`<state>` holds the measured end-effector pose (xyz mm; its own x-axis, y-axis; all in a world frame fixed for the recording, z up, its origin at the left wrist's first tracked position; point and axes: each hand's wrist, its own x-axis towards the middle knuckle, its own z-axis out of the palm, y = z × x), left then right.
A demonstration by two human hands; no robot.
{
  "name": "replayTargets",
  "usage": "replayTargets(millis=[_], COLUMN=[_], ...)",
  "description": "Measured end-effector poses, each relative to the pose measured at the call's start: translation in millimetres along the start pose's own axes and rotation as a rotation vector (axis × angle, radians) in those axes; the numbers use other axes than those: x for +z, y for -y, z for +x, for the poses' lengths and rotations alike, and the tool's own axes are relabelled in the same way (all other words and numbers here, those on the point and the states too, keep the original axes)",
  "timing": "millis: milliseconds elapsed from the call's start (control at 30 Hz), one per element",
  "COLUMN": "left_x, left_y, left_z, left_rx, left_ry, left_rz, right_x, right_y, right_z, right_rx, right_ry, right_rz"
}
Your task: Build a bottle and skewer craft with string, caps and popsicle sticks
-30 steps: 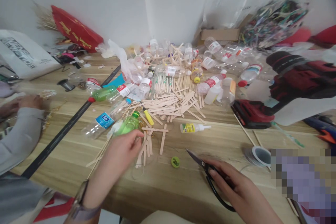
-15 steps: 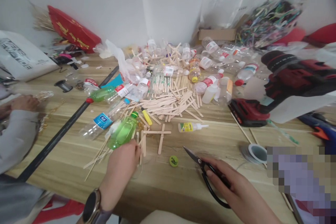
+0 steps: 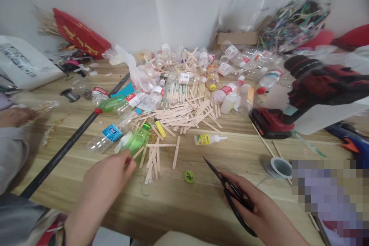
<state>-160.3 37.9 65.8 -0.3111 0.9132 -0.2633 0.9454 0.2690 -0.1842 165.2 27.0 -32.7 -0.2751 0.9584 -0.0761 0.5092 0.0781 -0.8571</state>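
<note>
My left hand (image 3: 111, 177) is closed in a pinch in front of the green plastic bottle (image 3: 138, 140). A wooden craft stick (image 3: 138, 152) juts from its fingertips; the rest of what those fingers hold is hidden. Beside it lies a small group of craft sticks (image 3: 154, 161), with a thin thread (image 3: 145, 188) below. A crossbar stick (image 3: 161, 145) and an upright stick (image 3: 176, 153) lie just right of them. My right hand (image 3: 250, 200) grips black-handled scissors (image 3: 223, 180), blades pointing up and left. Left of the blade tips is a green bottle cap (image 3: 189, 177).
Many craft sticks (image 3: 184, 117) and plastic bottles cover the middle and back. A glue bottle (image 3: 206, 139), wire spool (image 3: 279, 168) and red-black power drill (image 3: 311, 88) sit to the right. A black pole (image 3: 69, 134) crosses the left side, beyond which another person's hand (image 3: 17, 116) shows.
My left hand has moved left and slightly down, away from the group of sticks, which now lies more spread. The scissors' handles have swung a little lower. The other person's arm has shifted left.
</note>
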Motion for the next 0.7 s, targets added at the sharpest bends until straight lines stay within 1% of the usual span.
replayTargets(millis=[33, 100, 133, 167, 200, 233, 300, 367, 400, 467, 500, 567, 700], left_x=[-1.6, -3.6, -4.1, -4.1, -3.3, -1.6, 4.8, 14.8, 20.3, 29.9, 33.3, 36.2, 29.8], left_y=[3.4, 6.3, 4.6, 0.6, -5.8, -14.1, -34.2, -53.8, -61.4, -69.8, -70.0, -63.5, -40.5], left_z=[-0.7, -2.6, -3.2, -3.1, -2.2, -0.8, 2.9, 5.8, 6.8, 8.6, 9.8, 13.6, 21.1], left_rx=[0.009, 0.039, 0.062, 0.069, 0.093, 0.132, 0.176, 0.298, 0.334, 0.358, 0.352, 0.315, 0.183], left_ry=[-0.012, -0.094, -0.142, -0.142, -0.132, -0.095, -0.063, 0.025, 0.046, 0.062, 0.065, 0.062, 0.020], left_rz=[-0.006, -0.060, -0.090, -0.088, -0.072, -0.064, -0.116, -0.195, -0.194, -0.181, -0.169, -0.150, -0.114], right_x=[-0.4, -0.5, -0.2, 0.2, 0.7, 1.3, 2.0, 1.8, 1.4, 0.1, -0.6, -1.6, -0.7], right_y=[-1.0, -3.0, -3.7, -4.1, -4.2, -4.0, -3.1, -2.2, -1.9, -1.5, -1.4, -0.6, 3.0], right_z=[-0.6, -2.1, -2.7, -3.1, -3.4, -3.5, -3.5, -3.6, -3.9, -5.1, -5.8, -6.8, -5.4], right_rx=[0.010, 0.036, 0.047, 0.054, 0.057, 0.053, 0.038, 0.028, 0.027, 0.032, 0.033, 0.034, 0.055], right_ry=[-0.001, 0.000, 0.001, -0.002, -0.005, -0.011, -0.024, -0.031, -0.032, -0.029, -0.028, -0.023, -0.013], right_rz=[0.014, 0.048, 0.063, 0.074, 0.078, 0.079, 0.075, 0.070, 0.068, 0.064, 0.060, 0.053, 0.099])
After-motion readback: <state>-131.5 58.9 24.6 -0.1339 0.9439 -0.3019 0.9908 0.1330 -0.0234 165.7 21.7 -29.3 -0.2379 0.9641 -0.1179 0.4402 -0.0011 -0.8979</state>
